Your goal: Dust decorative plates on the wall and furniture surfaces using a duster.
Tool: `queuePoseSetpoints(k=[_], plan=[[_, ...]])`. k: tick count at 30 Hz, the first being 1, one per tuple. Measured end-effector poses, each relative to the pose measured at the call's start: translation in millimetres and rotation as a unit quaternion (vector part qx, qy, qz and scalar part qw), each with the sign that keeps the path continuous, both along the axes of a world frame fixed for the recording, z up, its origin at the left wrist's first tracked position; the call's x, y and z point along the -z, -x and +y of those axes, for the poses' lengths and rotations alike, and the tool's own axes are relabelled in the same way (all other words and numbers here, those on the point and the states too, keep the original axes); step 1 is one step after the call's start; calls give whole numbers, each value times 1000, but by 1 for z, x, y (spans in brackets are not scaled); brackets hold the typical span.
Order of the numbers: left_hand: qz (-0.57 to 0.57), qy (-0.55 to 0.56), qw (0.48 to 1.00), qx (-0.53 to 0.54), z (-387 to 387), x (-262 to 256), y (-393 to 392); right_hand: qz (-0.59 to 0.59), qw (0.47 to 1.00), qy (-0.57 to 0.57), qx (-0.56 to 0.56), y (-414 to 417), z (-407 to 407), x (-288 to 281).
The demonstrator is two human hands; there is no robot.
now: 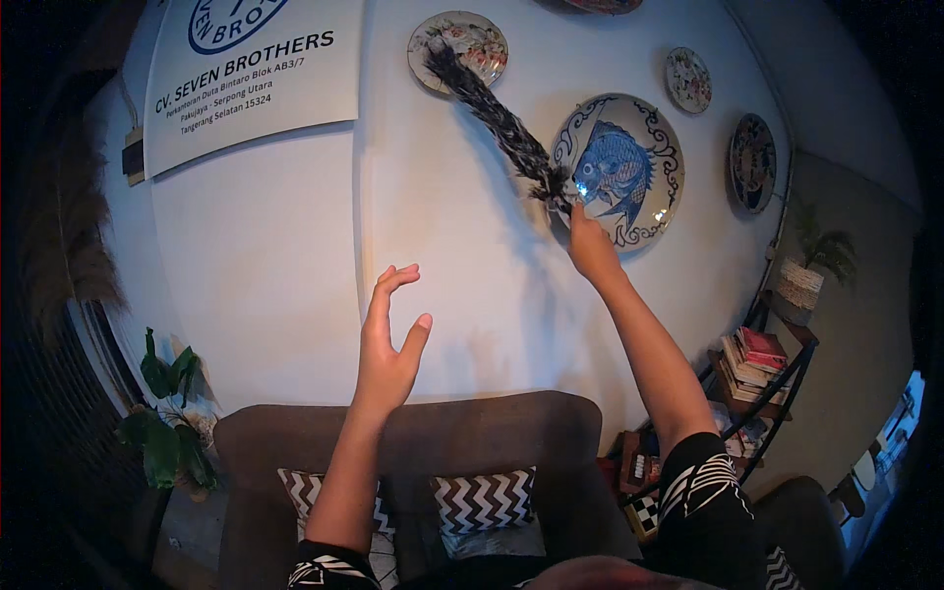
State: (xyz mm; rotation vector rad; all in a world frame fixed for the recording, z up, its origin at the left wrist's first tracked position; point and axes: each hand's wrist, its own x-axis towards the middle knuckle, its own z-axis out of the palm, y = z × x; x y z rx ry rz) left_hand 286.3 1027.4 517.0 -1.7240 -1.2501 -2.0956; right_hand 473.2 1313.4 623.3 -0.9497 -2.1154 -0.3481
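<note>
My right hand (592, 243) grips the handle end of a dark feather duster (501, 125), in front of the lower left of a large wall plate painted with a blue fish (616, 173). The duster slants up and left, its tip over a floral wall plate (472, 48); whether it touches the plate I cannot tell. My left hand (391, 339) is raised before the white wall (457, 317), above the sofa's backrest, fingers apart and holding nothing.
Below stands a brown sofa (487, 428) with zigzag-patterned cushions (483, 501). At right is a shelf with books (752, 369) and a potted plant (800, 284). More plates hang upper right (752, 164). A printed banner (251, 81) hangs upper left, above a leafy plant (162, 442).
</note>
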Motion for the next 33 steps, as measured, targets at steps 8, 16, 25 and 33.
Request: queuePoseSetpoints(k=[8, 16, 25, 33], plan=[[-5, 3, 1000, -5, 9, 7, 1, 27, 999, 21, 5, 4, 0, 14], [2, -5, 1000, 11, 12, -5, -12, 17, 999, -7, -30, -3, -1, 9], [25, -37, 999, -14, 13, -28, -30, 180, 971, -37, -154, -39, 1, -36], [47, -23, 998, -26, 13, -43, -52, 234, 946, -120, -190, -106, 13, -125]])
